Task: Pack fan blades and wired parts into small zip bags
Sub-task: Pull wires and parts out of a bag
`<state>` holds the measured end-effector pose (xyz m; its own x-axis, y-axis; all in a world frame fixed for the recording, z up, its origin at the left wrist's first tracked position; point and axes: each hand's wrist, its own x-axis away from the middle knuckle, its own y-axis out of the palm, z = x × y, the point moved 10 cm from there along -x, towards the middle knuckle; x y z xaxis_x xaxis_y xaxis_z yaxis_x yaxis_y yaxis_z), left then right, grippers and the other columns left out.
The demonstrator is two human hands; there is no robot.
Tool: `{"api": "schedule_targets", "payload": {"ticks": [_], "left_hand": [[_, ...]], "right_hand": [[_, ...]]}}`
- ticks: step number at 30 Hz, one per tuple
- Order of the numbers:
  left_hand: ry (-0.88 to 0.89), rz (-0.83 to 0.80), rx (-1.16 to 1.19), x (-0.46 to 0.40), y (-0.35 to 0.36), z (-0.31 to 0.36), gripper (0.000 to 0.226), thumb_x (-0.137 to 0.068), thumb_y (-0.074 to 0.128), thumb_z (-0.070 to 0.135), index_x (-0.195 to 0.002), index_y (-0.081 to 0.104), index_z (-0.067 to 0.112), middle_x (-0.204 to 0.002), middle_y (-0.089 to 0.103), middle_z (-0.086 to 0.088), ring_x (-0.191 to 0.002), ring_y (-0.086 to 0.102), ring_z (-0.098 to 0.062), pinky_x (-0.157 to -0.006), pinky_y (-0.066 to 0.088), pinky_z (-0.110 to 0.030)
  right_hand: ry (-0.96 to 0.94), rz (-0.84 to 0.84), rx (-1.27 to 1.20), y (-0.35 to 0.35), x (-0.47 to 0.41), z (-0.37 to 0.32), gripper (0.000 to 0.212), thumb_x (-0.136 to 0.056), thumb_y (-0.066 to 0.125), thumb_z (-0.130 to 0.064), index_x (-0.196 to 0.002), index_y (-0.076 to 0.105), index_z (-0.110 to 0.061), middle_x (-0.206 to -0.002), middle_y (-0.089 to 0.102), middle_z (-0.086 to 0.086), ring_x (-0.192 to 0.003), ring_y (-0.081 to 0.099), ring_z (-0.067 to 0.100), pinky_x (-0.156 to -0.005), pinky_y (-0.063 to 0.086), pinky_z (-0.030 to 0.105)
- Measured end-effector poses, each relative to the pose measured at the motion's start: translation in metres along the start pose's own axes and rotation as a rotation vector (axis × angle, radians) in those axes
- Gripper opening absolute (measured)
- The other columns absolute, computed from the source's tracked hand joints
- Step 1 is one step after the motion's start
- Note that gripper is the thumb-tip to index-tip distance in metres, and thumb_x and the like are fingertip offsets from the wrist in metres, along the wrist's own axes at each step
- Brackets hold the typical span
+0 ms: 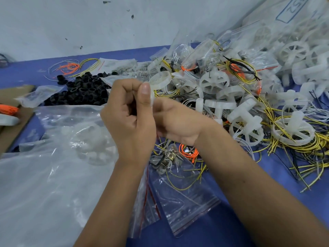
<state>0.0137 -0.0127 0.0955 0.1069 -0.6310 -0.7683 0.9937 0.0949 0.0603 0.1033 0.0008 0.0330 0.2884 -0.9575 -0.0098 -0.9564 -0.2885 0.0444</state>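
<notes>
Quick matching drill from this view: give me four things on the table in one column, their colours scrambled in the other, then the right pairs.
Things:
1. round caps pile
2. fan wheels
3. table cover
4. zip bag seal strip

Colours:
A. blue
B. red
C. black
D. translucent white

Pairs: 1-C, 2-D, 3-A, 4-B

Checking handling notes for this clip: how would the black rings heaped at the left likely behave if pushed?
The black rings are small, round and loosely piled, so they would probably scatter and some might roll on the blue table. They look like rigid plastic, likely light and not fragile.
</notes>
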Motion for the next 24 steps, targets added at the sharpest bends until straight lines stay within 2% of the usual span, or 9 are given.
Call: {"api": "schedule_targets", "payload": {"ticks": [2,3,6,8,11,15,17,22,24], "left_hand": [[0.013,-0.003,0.014,0.002,0.003,0.002,0.014,-0.103,0.060,0.028,-0.090,0.056,0.028,-0.066,0.057,0.001,-0.056,0.053,-0.021,-0.053,0.042,-0.034],[0.011,-0.010,0.006,0.003,0.005,0.001,0.013,-0.103,0.060,0.031,-0.090,0.056,0.030,-0.065,0.057,0.001,-0.055,0.054,-0.023,-0.052,0.042,-0.034],[-0.001,-0.033,-0.043,0.008,0.010,-0.006,0.013,-0.102,0.060,0.027,-0.089,0.057,0.027,-0.065,0.057,0.002,-0.056,0.055,-0.022,-0.053,0.043,-0.036],[-0.047,-0.029,-0.054,0.011,0.009,-0.017,0.013,-0.102,0.060,0.021,-0.089,0.057,0.022,-0.065,0.058,0.005,-0.058,0.056,-0.019,-0.055,0.046,-0.037],[-0.112,-0.008,-0.092,0.014,0.005,-0.035,0.014,-0.102,0.058,0.019,-0.089,0.056,0.018,-0.066,0.057,0.011,-0.059,0.055,-0.011,-0.057,0.046,-0.034],[-0.169,-0.028,-0.109,0.015,0.006,-0.054,0.015,-0.103,0.058,0.019,-0.088,0.056,0.018,-0.067,0.058,0.010,-0.060,0.054,-0.008,-0.057,0.043,-0.032],[-0.190,-0.058,-0.117,0.016,0.010,-0.061,0.015,-0.102,0.058,0.020,-0.087,0.057,0.019,-0.067,0.060,0.008,-0.060,0.056,-0.010,-0.058,0.045,-0.033],[-0.220,-0.129,-0.095,0.021,0.020,-0.071,0.016,-0.101,0.057,0.020,-0.085,0.057,0.023,-0.066,0.060,0.007,-0.059,0.055,-0.014,-0.058,0.044,-0.034],[-0.268,-0.120,-0.049,0.020,0.019,-0.077,0.018,-0.101,0.057,0.022,-0.083,0.056,0.026,-0.062,0.056,0.009,-0.055,0.050,-0.012,-0.056,0.040,-0.032]], "right_hand": [[-0.032,0.069,-0.463,-0.005,-0.003,-0.002,0.023,-0.105,0.038,-0.002,-0.109,0.061,0.000,-0.098,0.056,0.017,-0.083,0.052,0.028,-0.072,0.047,0.033],[-0.019,0.084,-0.556,-0.005,-0.004,0.000,0.026,-0.108,0.038,-0.014,-0.112,0.061,-0.002,-0.099,0.059,0.016,-0.088,0.055,0.028,-0.077,0.049,0.033],[0.164,0.042,-0.527,0.006,-0.007,0.017,0.056,-0.103,0.034,-0.061,-0.091,0.067,-0.017,-0.086,0.067,0.004,-0.085,0.065,0.018,-0.079,0.051,0.031],[0.284,0.062,-0.481,0.010,-0.006,0.028,0.066,-0.094,0.031,-0.077,-0.086,0.063,-0.020,-0.083,0.064,0.003,-0.081,0.066,0.017,-0.071,0.053,0.028],[0.253,0.370,-0.208,-0.020,-0.003,0.028,0.054,-0.102,0.039,-0.063,-0.090,0.061,-0.015,-0.075,0.056,0.008,-0.063,0.056,0.023,-0.056,0.047,0.029],[-0.210,0.791,0.573,-0.056,0.020,-0.031,0.021,-0.098,0.060,-0.022,-0.085,0.071,-0.010,-0.074,0.071,-0.001,-0.070,0.066,0.017,-0.072,0.055,0.037],[-0.287,0.804,0.756,-0.050,0.030,-0.040,0.014,-0.095,0.060,-0.015,-0.089,0.072,-0.011,-0.077,0.072,0.000,-0.071,0.065,0.017,-0.073,0.052,0.037],[-0.218,0.573,1.182,-0.030,0.025,-0.026,0.017,-0.089,0.053,-0.005,-0.102,0.065,-0.010,-0.093,0.071,0.008,-0.085,0.062,0.032,-0.075,0.050,0.045],[-0.226,0.547,1.224,-0.028,0.028,-0.025,0.023,-0.082,0.055,0.003,-0.099,0.065,-0.009,-0.096,0.066,0.008,-0.088,0.059,0.032,-0.075,0.049,0.044]]}}
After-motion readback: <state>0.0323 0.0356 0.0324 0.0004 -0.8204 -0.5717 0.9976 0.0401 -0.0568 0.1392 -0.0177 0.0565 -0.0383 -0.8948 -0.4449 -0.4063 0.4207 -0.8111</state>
